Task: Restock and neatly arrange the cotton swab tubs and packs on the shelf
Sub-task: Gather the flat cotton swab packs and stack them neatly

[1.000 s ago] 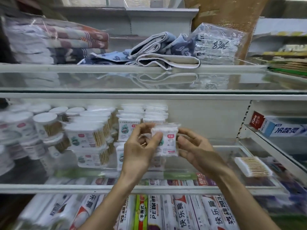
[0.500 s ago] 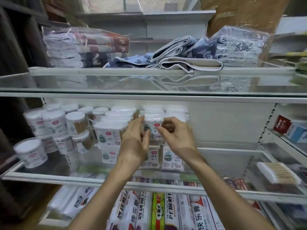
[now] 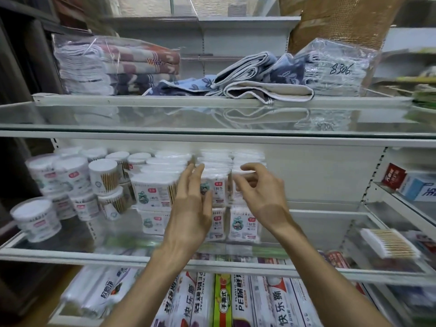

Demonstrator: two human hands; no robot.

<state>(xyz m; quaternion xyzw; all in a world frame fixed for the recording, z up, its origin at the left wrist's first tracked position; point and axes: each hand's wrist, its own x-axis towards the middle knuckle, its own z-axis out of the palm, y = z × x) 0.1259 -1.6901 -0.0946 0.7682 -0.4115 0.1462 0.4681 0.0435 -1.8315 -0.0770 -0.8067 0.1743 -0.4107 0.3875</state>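
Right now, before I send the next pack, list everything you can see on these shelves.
round tubs: about twelve, white lids, middle shelf left
square packs: many, white, stacked at middle shelf centre
flat swab pack: one, tan sticks, white tips, middle shelf right
striped towels: one bagged bundle, red, blue and white, top shelf left
loose towels: a few, blue and grey, top shelf centre
bag marked 8306: one, clear, pale towels, top shelf right
long boxes: several, mostly white, one green, below
small boxes: two, red, blue, far right
left hand: fingers straight against a top pack
right hand: fingers loosely curled, holding nothing
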